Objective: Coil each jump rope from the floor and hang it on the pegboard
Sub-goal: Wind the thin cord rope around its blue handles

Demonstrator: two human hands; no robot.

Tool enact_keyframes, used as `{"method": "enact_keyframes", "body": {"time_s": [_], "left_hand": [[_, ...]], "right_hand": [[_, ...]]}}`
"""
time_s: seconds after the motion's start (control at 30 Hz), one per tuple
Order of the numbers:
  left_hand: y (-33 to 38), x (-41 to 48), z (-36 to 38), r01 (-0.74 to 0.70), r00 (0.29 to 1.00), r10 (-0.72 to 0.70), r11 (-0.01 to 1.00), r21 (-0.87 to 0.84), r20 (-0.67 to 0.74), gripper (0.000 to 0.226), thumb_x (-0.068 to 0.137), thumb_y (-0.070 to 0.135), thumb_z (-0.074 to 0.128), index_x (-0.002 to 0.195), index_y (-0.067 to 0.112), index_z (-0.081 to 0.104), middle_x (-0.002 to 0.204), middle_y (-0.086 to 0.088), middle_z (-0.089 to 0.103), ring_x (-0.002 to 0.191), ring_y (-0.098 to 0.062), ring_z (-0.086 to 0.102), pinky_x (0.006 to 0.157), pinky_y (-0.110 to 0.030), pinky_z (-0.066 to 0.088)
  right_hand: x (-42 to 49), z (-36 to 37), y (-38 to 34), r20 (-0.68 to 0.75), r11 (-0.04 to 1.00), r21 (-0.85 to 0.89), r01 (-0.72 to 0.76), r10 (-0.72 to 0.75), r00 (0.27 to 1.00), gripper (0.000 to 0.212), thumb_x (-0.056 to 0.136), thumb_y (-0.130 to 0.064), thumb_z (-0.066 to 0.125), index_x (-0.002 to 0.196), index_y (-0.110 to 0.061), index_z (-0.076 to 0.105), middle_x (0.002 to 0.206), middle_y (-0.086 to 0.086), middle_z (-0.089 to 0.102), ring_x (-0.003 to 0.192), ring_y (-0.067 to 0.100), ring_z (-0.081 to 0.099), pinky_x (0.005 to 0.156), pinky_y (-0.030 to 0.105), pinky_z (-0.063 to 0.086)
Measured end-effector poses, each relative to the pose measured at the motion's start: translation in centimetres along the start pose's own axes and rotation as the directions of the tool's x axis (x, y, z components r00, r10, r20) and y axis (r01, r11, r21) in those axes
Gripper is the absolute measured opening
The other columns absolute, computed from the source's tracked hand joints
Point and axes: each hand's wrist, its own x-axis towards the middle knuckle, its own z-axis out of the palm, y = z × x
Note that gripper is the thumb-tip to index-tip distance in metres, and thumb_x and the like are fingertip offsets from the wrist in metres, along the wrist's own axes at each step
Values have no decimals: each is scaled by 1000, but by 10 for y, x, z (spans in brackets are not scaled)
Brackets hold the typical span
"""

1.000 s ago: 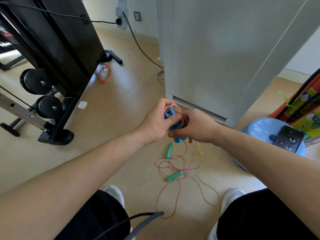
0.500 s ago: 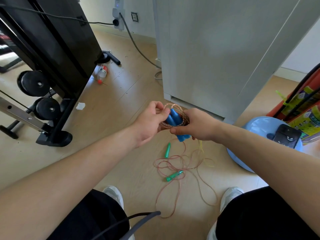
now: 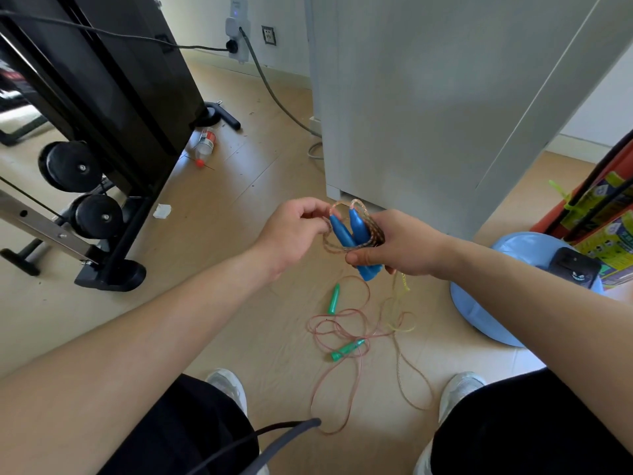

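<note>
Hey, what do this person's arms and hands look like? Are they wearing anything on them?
The left forearm and right forearm are bare, with no sleeve in view. The left hand and right hand have no gloves, and no ring, watch or wristband shows. Lower down are black legwear and pale shoes.

Plastic, wood, metal
2 blue handles (image 3: 346,231) are smooth glossy plastic, their cord (image 3: 374,230) clear and woven-looking; the floor (image 3: 239,186) is matt wood, the cabinet (image 3: 411,97) smooth matt, the bar (image 3: 37,222) brushed metal.
</note>
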Motion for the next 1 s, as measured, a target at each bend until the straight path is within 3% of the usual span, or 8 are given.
{"method": "enact_keyframes", "body": {"time_s": [0.1,0.2,0.27,0.4,0.63,0.73,0.9,1.0], "left_hand": [[5,2,-6,-9,999,8,1000,20,35,14,80,18,57,82,16,71,69,4,60,63,-8,49,56,-21,39],[6,-1,-8,-26,994,10,989,145,108,37,81,46,65,85,10,67,67,3,61,60,-10,53,56,-26,44],[5,-3,-6,-36,988,-1,971,236,155,48,84,54,70,86,7,65,69,-3,63,55,-10,53,53,-28,46],[2,-4,-4,-82,980,15,940,332,199,36,86,45,73,86,10,66,74,-13,68,59,-17,56,55,-33,48],[-2,-2,-3,-22,984,-28,961,277,175,19,85,24,79,85,7,71,79,-18,72,61,-17,62,52,-26,52],[-2,-2,-2,29,980,-76,969,245,184,14,83,17,80,84,6,71,78,-19,73,59,-16,63,58,-28,56],[-5,-1,-2,60,971,-108,974,219,212,9,83,7,78,80,8,70,68,-8,68,53,-12,63,56,-23,56],[-7,2,-5,29,980,-88,952,306,180,10,82,8,79,80,12,71,68,-5,69,57,-14,64,57,-23,56]], "right_hand": [[0,0,0,37,1000,-30,4,-2,999,38,84,-40,76,93,-7,62,79,14,68,56,13,57,53,28,50],[-2,3,-3,107,996,-87,6,4,994,39,85,-39,75,97,-5,63,78,12,64,59,14,56,53,25,47],[-4,7,-5,157,990,-141,16,6,988,36,85,-39,75,98,-8,62,74,4,61,54,9,53,50,20,44],[-5,10,-4,240,984,-180,15,29,970,25,86,-39,74,86,-20,57,68,-5,59,45,0,51,47,14,41],[-3,13,-2,267,981,-193,-17,69,961,31,84,-42,75,94,-16,59,77,1,62,60,13,58,54,24,50],[-2,16,-1,267,975,-221,-31,91,959,35,84,-43,75,96,-14,59,78,3,62,61,15,58,55,26,51],[-3,17,-4,265,963,-269,-23,97,959,35,86,-44,72,98,-13,62,78,4,60,62,15,53,57,27,46],[-1,16,-5,178,952,-299,-65,122,976,45,81,-50,75,105,-14,64,85,3,66,66,16,57,61,30,49]]}}
